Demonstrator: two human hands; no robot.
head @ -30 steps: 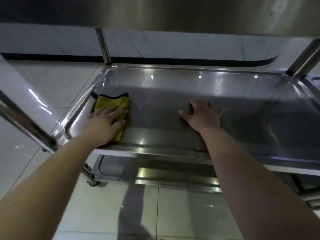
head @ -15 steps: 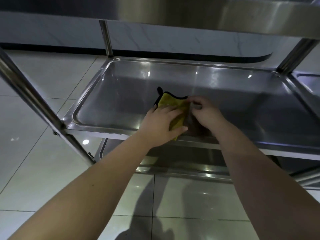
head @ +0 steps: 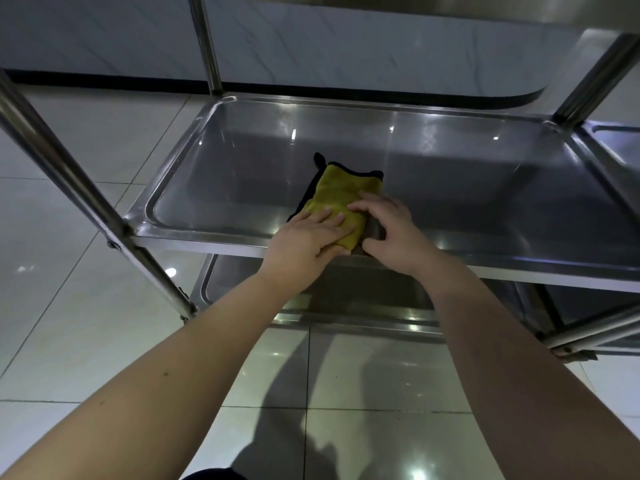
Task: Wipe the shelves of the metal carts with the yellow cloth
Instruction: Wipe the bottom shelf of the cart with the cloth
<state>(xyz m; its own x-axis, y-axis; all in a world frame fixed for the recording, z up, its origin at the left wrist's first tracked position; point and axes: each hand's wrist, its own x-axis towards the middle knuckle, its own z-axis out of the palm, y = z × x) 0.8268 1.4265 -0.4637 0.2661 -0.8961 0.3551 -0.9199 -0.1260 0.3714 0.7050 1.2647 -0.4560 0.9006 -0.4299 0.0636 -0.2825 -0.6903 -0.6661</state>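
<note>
Black-edged yellow cloth runs lengthwise away past the fingertips; left hand presses it flat-fingered, right hand pinches its side.

Folded yellow cloth with dark edging, lying flat at frame centre, near the front rim of the metal cart's shiny, tray-like middle shelf

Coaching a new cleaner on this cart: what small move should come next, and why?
Probably lift the left hand off and let the right hand slide the yellow cloth rightward. The left hand lies flat on the cloth, the right hand's fingers curl over its right edge, and the middle shelf stretches bare to that side.
</note>
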